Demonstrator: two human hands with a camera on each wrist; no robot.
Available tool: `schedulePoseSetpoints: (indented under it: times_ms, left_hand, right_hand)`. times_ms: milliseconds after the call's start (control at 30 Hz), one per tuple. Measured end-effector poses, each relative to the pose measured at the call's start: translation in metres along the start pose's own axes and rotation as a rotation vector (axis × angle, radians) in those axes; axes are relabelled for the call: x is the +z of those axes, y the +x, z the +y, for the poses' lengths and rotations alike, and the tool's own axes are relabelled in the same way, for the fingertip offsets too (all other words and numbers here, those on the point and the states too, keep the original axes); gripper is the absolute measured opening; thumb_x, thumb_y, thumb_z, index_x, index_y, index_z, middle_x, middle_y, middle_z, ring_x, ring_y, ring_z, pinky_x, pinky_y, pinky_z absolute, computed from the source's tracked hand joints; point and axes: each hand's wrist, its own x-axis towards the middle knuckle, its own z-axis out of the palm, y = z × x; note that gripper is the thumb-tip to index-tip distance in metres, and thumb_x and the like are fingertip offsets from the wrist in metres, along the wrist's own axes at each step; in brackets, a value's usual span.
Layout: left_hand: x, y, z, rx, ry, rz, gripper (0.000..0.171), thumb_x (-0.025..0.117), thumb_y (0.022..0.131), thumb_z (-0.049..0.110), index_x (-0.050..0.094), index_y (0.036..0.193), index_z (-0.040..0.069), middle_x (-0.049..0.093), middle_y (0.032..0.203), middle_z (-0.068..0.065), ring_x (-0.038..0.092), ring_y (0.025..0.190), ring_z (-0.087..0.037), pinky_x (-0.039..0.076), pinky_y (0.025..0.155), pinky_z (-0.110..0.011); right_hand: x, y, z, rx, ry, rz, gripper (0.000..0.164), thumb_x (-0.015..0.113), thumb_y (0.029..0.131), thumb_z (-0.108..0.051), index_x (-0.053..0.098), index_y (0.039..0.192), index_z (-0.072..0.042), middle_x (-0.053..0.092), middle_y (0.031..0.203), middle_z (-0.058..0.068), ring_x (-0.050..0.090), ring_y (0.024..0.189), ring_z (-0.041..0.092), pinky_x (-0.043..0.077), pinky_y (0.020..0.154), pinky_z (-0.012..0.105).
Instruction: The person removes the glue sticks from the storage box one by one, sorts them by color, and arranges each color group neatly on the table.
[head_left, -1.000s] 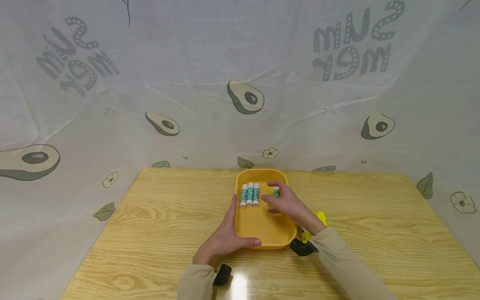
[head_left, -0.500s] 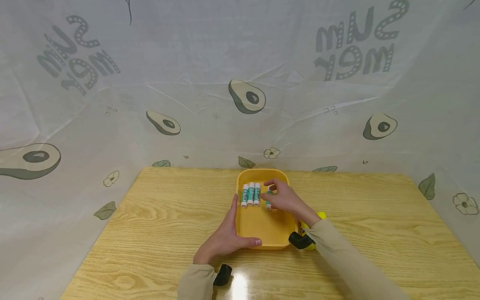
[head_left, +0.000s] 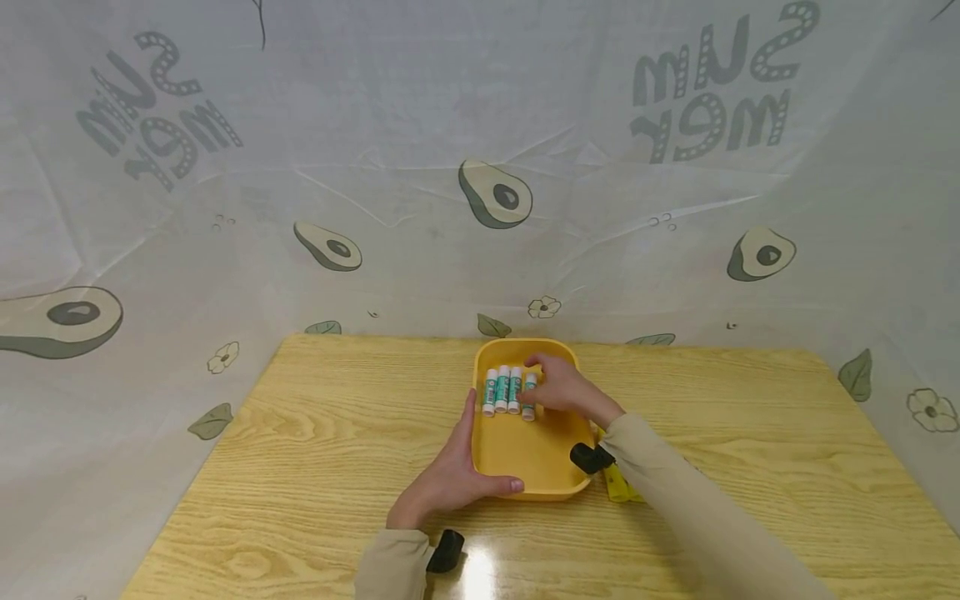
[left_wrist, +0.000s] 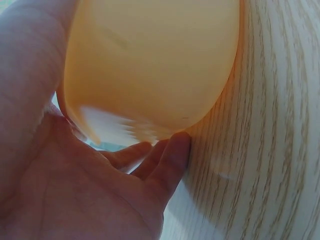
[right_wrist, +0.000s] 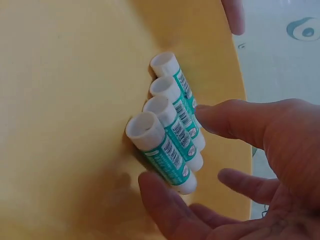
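Observation:
A yellow plastic tray [head_left: 534, 479] stands on the table. My left hand [head_left: 450, 475] holds its near left corner, thumb along the front rim and fingers against the left wall. In the left wrist view, the fingertips [left_wrist: 179, 145] press on the tray's outer wall. Several white and green glue sticks [right_wrist: 167, 155] lie side by side in the tray. Reaching in from the right, my right hand [head_left: 564, 387] has its fingers spread about the row. One fingertip [right_wrist: 205, 117] overlaps the sticks, and another lies beside the rightmost glue stick [head_left: 529, 408].
Right of the tray, a yellow object with dark marks [head_left: 618, 487] lies partly under the right sleeve [head_left: 675, 483]. The wooden table [head_left: 337, 433] is backed by a pale curtain [head_left: 405, 275] with avocado prints.
The right hand has moved left across the tray, and the rightmost glue stick has come left with it, close against the others. The left hand has stayed on the tray.

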Motion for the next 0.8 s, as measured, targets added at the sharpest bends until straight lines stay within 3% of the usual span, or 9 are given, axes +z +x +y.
schedulePoseSetpoints:
  times_ms: [233,600,800]
  left_hand:
    - [0.0002,-0.0007,0.0,-0.022,0.021,0.003,0.138,0.09,0.077,0.043,-0.016,0.164,0.029,0.007,0.173,-0.01,0.024,0.155,-0.031,0.019,0.126,-0.058]
    - [0.0011,-0.0025,-0.0005,-0.039,0.038,0.006,0.136,0.089,0.077,0.047,-0.015,0.163,0.035,0.003,0.174,-0.008,0.02,0.157,-0.032,0.021,0.126,-0.059]
    - [0.001,-0.0018,-0.0001,-0.033,0.035,0.01,0.136,0.089,0.077,0.045,-0.016,0.163,0.032,0.005,0.174,-0.009,0.021,0.157,-0.032,0.02,0.126,-0.059]
  right_hand:
    - [0.0023,0.0064,0.004,0.014,0.029,-0.042,0.062,0.082,0.086,-0.017,0.053,0.139,-0.003,0.058,0.116,0.018,0.061,0.075,0.022,0.057,0.068,0.031]
    - [0.0058,0.0109,0.0049,0.054,0.029,-0.05,0.06,0.086,0.08,-0.011,0.056,0.131,-0.005,0.058,0.109,0.014,0.06,0.079,0.023,0.056,0.07,0.028]
    - [0.0053,0.0097,0.0041,0.057,0.044,-0.07,0.059,0.085,0.079,-0.008,0.055,0.13,-0.005,0.056,0.102,0.014,0.062,0.077,0.023,0.058,0.068,0.029]
